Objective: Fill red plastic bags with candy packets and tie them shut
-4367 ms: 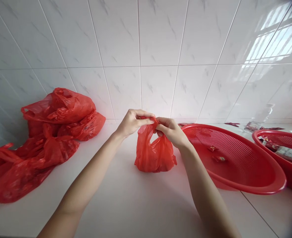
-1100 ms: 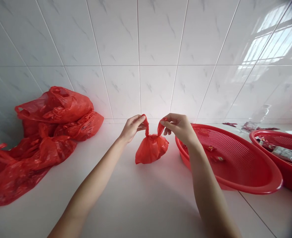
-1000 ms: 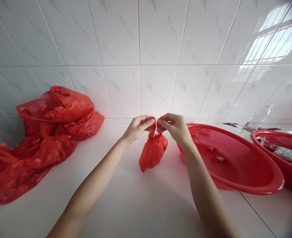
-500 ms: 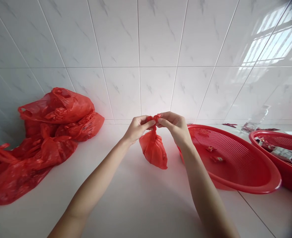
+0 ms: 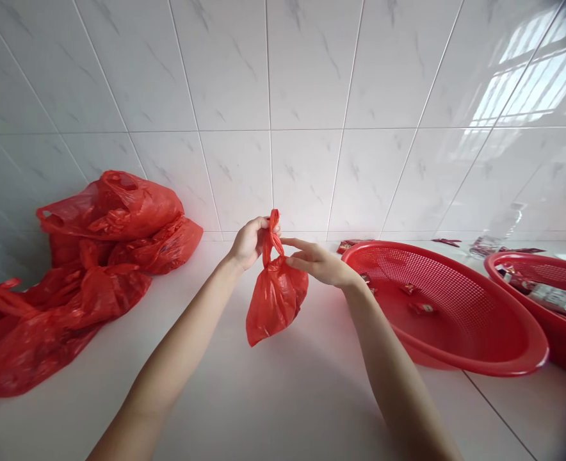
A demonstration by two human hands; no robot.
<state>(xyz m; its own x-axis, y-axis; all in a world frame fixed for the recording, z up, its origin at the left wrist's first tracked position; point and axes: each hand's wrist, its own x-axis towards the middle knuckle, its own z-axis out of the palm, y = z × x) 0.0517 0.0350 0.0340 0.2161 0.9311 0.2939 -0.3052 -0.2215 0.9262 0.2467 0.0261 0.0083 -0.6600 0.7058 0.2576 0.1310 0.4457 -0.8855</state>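
Observation:
A small red plastic bag hangs over the white counter, its top twisted into a knot with a loop standing above. My left hand is closed round the loop and neck of the bag. At the bag's right side, my right hand has its fingers stretched toward the neck and held apart, with the fingertips close to or touching the plastic. What is inside the bag does not show.
Several filled red plastic bags are heaped on the left. To the right stands a red mesh basket holding a few small packets. A second red basket with more packets is beyond it. White wall tiles rise behind.
The bag has moved left and turned, and its loop now stands up in my left hand. My right hand has let go of the knot and its fingers have spread.

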